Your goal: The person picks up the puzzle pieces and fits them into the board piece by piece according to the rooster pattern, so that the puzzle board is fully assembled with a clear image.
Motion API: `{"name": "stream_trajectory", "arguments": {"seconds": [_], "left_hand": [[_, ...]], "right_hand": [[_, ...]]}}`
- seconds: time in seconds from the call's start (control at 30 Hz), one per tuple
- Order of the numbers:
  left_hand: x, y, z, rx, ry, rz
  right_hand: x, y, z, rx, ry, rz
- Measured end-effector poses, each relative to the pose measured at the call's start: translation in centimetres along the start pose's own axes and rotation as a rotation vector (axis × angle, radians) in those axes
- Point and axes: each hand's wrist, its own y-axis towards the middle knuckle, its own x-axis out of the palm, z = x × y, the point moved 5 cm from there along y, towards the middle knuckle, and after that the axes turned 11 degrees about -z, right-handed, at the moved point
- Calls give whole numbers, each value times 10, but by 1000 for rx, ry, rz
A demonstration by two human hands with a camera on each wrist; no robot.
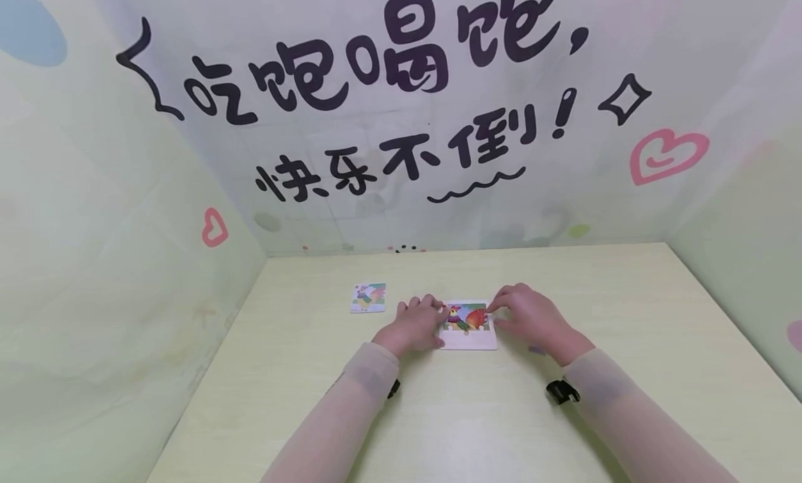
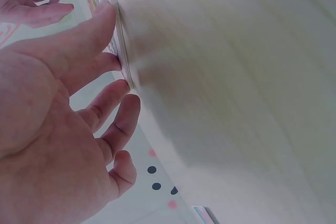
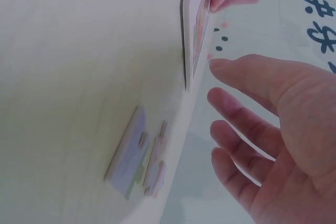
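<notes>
A jigsaw puzzle board (image 1: 468, 339) with a white frame and a colourful rooster picture lies flat on the table. My left hand (image 1: 415, 324) rests at its left edge, thumb and index finger touching the frame, the other fingers loosely bent. My right hand (image 1: 532, 319) hovers at the board's right side. In the right wrist view its fingers are spread with nothing between them. Two loose puzzle pieces, a pale purple one (image 3: 126, 153) and a smaller one (image 3: 156, 166), lie on the table near the right hand. Part of the board is hidden by the left fingers.
A square card (image 1: 368, 298) with a paler rooster picture lies on the table to the left, beyond the left hand. The light wood table (image 1: 301, 399) meets a printed cloth wall (image 1: 351, 225) at the back. Cloth walls also stand at both sides.
</notes>
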Motion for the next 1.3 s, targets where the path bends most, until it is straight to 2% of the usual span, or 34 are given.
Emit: {"name": "stream_trajectory", "arguments": {"seconds": [0.3, 0.67, 0.97, 1.3], "left_hand": [[0, -1, 0, 3, 8, 1], [1, -1, 1, 7, 1, 3], [1, -1, 1, 1, 7, -2], [1, -1, 0, -7, 5, -7]], "right_hand": [[-10, -6, 17, 54, 1, 38], [-18, -12, 38, 119, 13, 20], [-20, -16, 52, 123, -22, 15], [-21, -18, 64, 132, 36, -4]]}}
